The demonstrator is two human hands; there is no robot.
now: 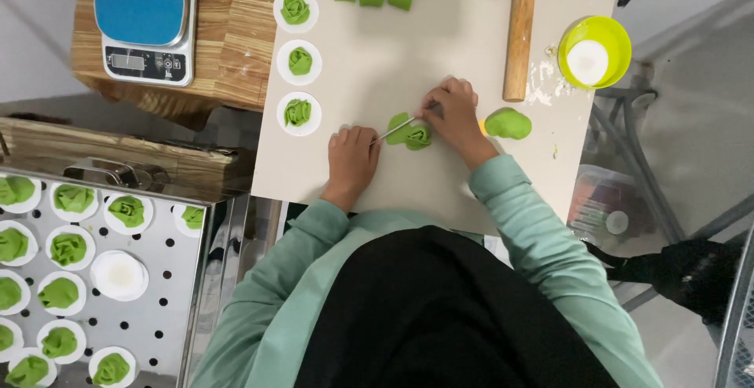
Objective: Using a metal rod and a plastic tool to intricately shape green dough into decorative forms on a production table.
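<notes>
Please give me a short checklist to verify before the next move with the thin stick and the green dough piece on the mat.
1. Left hand rests flat on the beige work mat: ok.
2. Right hand has its grip on the thin pale stick: ok.
3. Stick lies across the folded green dough piece: ok.
4. Spare green dough lump lies apart from the right hand: ok.
5. Long wooden rolling pin lies away from both hands: ok.
6. Depth of the stick's press into the dough: cannot tell.
</notes>
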